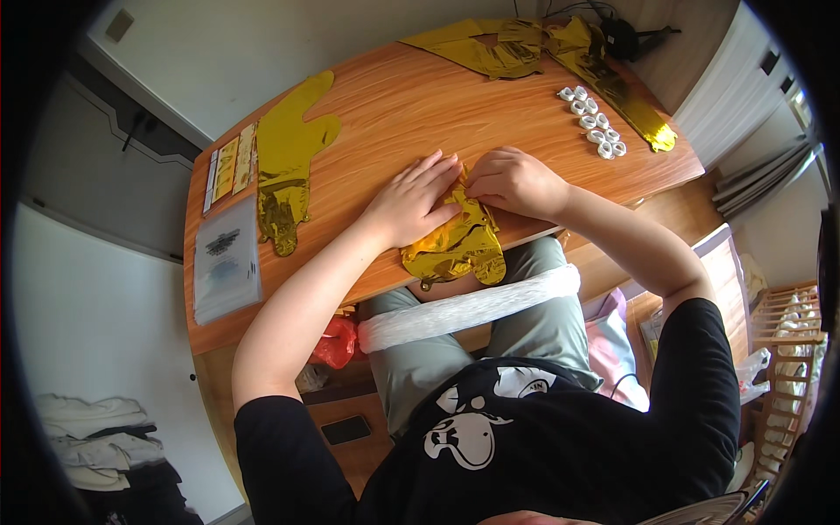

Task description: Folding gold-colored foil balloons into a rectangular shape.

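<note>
At the near edge of the wooden table lies a crumpled, folded gold foil balloon (455, 249), its lower part reaching over the edge towards my lap. My left hand (411, 201) rests on its left side, fingers stretched out flat. The fingers of my right hand (518, 185) are curled and pinched on the balloon's upper right edge; the exact fold between them is hidden. To the left a larger flat gold foil balloon (293, 140) is spread out. More flat gold foil balloons (477, 48) lie along the far edge and far right corner.
Several small white rolls (595, 122) are grouped at the right. Clear plastic bags (227, 262) and printed cards (232, 166) lie at the left. A long white plastic bundle (472, 306) crosses my lap, near a red plastic bag (335, 341). A dark phone (346, 430) lies lower down.
</note>
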A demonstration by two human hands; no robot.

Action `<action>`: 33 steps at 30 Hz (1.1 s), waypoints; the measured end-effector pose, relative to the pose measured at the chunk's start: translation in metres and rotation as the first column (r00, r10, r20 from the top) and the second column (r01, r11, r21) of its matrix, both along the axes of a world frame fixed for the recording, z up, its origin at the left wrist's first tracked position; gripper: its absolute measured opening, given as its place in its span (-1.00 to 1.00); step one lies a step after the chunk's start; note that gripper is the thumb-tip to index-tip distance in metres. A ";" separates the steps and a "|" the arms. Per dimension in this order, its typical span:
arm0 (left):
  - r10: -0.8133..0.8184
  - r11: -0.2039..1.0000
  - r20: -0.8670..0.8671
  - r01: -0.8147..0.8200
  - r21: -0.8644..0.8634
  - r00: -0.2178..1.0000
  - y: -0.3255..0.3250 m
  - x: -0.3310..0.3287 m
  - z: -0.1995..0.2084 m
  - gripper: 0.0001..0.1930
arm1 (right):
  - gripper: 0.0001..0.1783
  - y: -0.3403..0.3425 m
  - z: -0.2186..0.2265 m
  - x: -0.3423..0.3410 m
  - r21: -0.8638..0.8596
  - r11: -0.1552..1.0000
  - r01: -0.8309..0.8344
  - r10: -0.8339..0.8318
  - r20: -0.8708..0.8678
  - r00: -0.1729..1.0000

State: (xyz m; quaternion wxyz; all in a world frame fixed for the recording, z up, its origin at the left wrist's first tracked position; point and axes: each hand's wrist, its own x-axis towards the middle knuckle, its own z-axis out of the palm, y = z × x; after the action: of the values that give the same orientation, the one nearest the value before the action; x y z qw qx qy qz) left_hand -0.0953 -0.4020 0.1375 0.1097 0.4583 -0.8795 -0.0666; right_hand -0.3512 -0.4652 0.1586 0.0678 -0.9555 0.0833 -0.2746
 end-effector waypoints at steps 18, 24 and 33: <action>-0.024 0.999 0.113 0.019 0.049 0.993 -0.002 -0.002 0.006 -0.22 | -0.72 0.013 0.010 -0.011 0.024 0.994 -0.107 0.109 -0.172 0.979; -0.041 0.899 -0.056 0.062 0.434 0.998 -0.035 0.011 0.027 -0.44 | -0.66 0.014 -0.005 -0.013 0.028 0.995 -0.100 0.103 -0.122 0.987; -0.152 0.985 0.156 0.163 -0.060 0.976 -0.030 -0.002 0.026 -0.48 | -0.68 0.013 -0.005 -0.015 0.075 0.994 -0.080 0.090 -0.142 0.986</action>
State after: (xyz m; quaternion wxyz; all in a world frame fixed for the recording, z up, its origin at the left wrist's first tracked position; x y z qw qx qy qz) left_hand -0.0975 -0.4317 0.1632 0.0537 0.3865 -0.9207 -0.0084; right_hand -0.3666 -0.4520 0.1539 0.1060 -0.9728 0.0566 -0.1980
